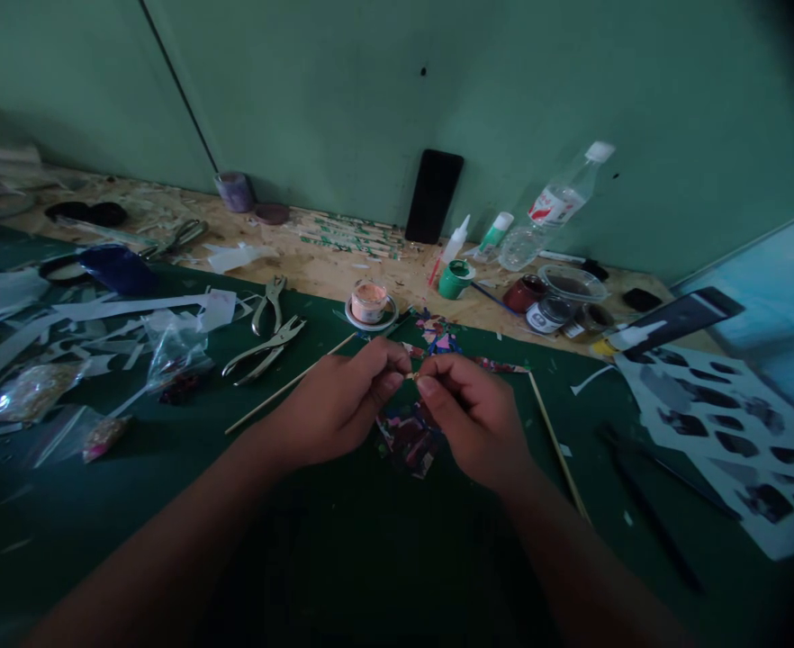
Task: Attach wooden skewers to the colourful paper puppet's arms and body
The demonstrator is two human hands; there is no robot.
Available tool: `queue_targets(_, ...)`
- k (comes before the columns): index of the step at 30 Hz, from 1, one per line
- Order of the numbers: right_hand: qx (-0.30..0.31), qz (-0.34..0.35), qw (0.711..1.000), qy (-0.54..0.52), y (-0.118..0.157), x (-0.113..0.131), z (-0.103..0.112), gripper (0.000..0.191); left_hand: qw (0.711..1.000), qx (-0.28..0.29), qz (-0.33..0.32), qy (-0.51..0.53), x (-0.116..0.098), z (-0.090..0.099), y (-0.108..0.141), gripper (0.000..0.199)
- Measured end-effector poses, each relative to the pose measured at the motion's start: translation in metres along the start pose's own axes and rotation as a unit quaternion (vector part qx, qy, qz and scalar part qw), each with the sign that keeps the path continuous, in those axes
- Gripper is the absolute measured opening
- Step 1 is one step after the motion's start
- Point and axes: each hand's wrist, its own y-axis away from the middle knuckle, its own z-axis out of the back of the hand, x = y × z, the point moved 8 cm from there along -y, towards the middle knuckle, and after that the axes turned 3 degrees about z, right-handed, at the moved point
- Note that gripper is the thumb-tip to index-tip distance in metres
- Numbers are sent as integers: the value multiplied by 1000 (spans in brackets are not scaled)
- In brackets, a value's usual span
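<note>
Near the middle of the view, my left hand and my right hand meet fingertip to fingertip. Both pinch a tiny yellowish piece between thumbs and forefingers. Below and behind them lies a colourful patterned cut-out on the dark green mat, partly hidden by the hands. One thin wooden stick slants beside my left hand, another to the right of my right hand. An open jar of orange-pink paint stands just beyond the hands.
Two metal pliers-like tools, plastic bags and paper scraps lie left. Behind are a green paint jar, a leaning phone, a tilted plastic bottle and several sticks. A sheet with dark shapes lies right.
</note>
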Motion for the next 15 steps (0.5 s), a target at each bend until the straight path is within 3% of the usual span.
queue_targets(7,27,-41,996,-81,-1,-9,-3,16,998,-16,-60,-16,-10,6,2,11)
queue_targets(15,12,3,1000,3,0,1,-2,13,997,-39,-55,-45,-10,5,1,9)
